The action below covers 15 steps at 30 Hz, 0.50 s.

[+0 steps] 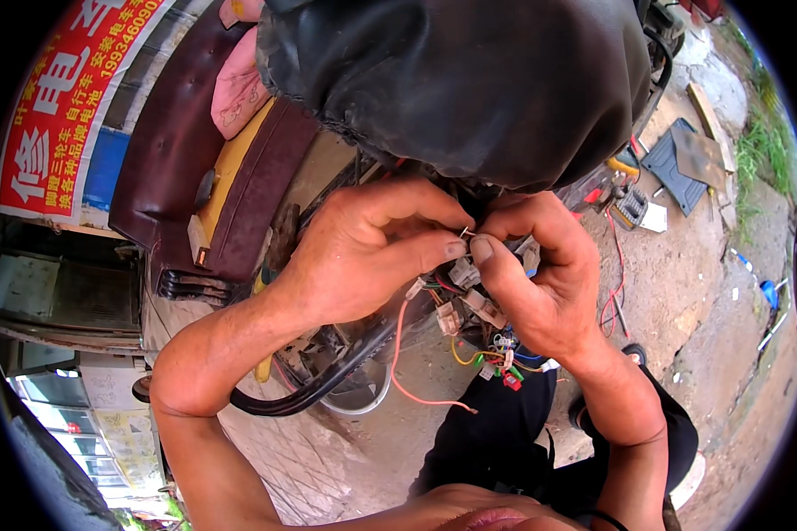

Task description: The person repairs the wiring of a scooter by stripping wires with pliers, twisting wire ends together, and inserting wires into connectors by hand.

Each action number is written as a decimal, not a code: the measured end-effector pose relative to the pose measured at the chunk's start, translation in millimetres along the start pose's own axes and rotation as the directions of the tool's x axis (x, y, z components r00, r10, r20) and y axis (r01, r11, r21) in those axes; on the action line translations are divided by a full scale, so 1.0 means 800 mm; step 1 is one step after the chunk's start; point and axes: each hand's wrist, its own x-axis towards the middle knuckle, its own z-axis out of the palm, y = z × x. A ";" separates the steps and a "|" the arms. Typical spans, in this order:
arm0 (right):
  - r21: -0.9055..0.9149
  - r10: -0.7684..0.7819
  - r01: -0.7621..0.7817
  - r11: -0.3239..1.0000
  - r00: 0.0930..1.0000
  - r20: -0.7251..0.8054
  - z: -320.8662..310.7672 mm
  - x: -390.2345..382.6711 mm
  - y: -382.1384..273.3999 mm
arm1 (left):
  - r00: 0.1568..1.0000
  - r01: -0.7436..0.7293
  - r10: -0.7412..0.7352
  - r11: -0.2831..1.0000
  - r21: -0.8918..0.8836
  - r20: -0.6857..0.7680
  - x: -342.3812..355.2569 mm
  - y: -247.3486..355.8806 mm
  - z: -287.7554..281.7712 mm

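My left hand [354, 252] and my right hand [545, 274] meet just under the edge of a black leather-like cover [469, 88]. Both are closed in a pinch, thumb against fingers, with the thumb tips almost touching. Between them a thin metallic piece [467, 232] shows; its exact kind is too small to tell. Below the fingers hang several plastic wire connectors [450, 319] and coloured wires. A salmon-coloured wire [398, 345] dangles under my left hand, its lower end loose. Red and green connectors [511, 380] hang lower down, below my right hand.
At left stands a maroon sofa [164, 168] with a pink cushion [239, 84], beneath a red banner [71, 106]. A black tube [328, 380] curves below my left forearm. On the ground at right lie a black tray [673, 168], a red wire [618, 265] and scattered bits.
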 end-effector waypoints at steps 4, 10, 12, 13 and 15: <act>0.025 0.011 -0.011 1.000 1.000 -0.012 -0.001 0.000 0.001 | 1.000 0.012 -0.012 1.000 -0.012 0.005 0.001 0.001 0.000; 0.012 -0.035 0.035 0.999 0.999 -0.003 -0.003 0.001 0.004 | 0.999 0.031 -0.029 0.997 -0.077 0.021 0.002 -0.003 -0.001; 0.015 -0.032 0.032 0.999 0.999 0.000 -0.005 0.002 0.004 | 1.000 0.022 -0.021 0.997 -0.079 0.014 0.002 -0.003 -0.001; 0.019 -0.030 0.030 0.999 1.000 0.003 -0.005 0.003 0.005 | 1.000 0.023 -0.022 0.997 -0.078 0.014 0.002 -0.003 -0.001; 0.012 -0.017 0.017 1.000 1.000 0.010 -0.007 0.003 0.004 | 1.000 0.009 -0.009 0.999 -0.044 0.005 0.002 -0.001 -0.001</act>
